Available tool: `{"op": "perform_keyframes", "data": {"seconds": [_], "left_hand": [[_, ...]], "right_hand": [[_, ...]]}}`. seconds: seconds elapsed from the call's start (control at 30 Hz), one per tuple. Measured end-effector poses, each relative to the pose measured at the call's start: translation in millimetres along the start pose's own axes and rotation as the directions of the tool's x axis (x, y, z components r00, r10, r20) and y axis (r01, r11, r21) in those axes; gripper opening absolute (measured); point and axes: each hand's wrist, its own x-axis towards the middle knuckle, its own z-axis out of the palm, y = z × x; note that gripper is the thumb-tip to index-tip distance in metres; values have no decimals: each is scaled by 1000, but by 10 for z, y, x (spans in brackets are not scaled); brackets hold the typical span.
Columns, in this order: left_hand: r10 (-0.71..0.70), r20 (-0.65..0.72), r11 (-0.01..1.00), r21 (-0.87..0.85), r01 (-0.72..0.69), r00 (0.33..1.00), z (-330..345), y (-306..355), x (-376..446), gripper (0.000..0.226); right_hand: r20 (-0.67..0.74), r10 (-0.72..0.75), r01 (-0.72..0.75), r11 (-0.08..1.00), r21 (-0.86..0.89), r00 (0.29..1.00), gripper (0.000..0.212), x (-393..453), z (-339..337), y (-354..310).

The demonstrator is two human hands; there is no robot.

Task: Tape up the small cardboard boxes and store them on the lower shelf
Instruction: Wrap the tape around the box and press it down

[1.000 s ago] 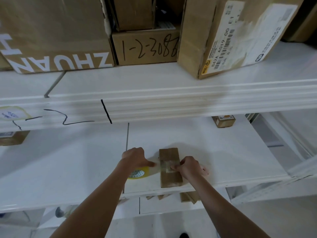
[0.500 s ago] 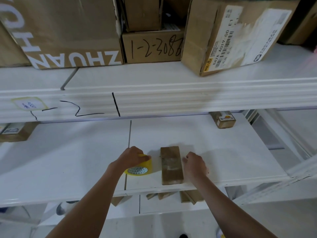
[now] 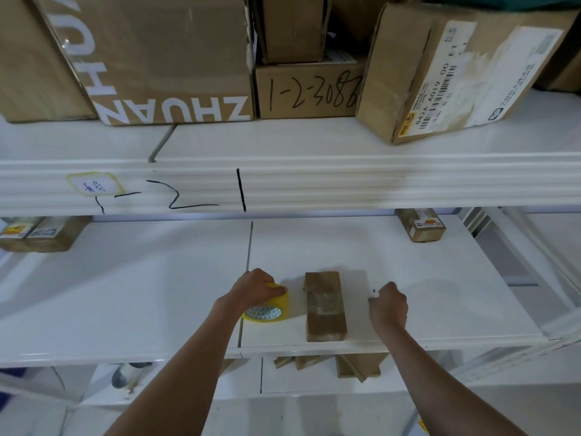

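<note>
The left hand [image 3: 256,289] has its grip curled over the top of the yellow tape roll [image 3: 271,306], which stands on the white shelf [image 3: 408,278], probably parked there to keep it within reach for the next strip. Just to the right of that grip lies the small cardboard box [image 3: 325,306], flat on the shelf near its front edge, lengthwise away from the person, with a pale band of tape across its top; it is touched by neither hand. On the far side of the box, near but apart from it, the right hand [image 3: 389,306] rests by the shelf with its fingers curled in; a thin pale sliver shows at its fingertips, perhaps a tape end, but whether this grip is clamped on anything cannot be told. With 1 band of tape on, the box looks close to sealed, so the step in hand is likely finishing or checking the taping before it goes down. Below both grips, under the shelf edge, brown cardboard pieces [image 3: 352,366] show on the lower shelf [image 3: 314,383], where the box should be stored.
</note>
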Motion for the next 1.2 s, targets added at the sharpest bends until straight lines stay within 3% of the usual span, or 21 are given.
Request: {"op": "perform_keyframes", "data": {"seconds": [0.1,0.23,0.37,0.73,1.1,1.2], "left_hand": [[6,4,1000,19,-6,1000,8,-5,13,42],[1,25,1000,13,-1,1000,7,-3,12,42],[15,14,1000,-16,-14,1000,-3,-8,-12,40],[97,51,993,-75,-93,994,-31,-41,-33,28],[94,62,992,-86,-89,994,-28,-38,-28,29],[65,133,997,23,-68,989,-57,0,13,34]], "right_hand": [[-114,-161,183,956,230,980,16,-175,-7,-340],[-50,-341,317,799,510,939,10,-523,214,-664],[69,-443,360,800,481,894,11,-710,455,-623],[148,-541,459,806,374,828,24,-663,544,-492],[142,-544,443,785,433,827,21,-705,510,-519],[138,-503,404,805,436,853,17,-696,516,-529]]}}
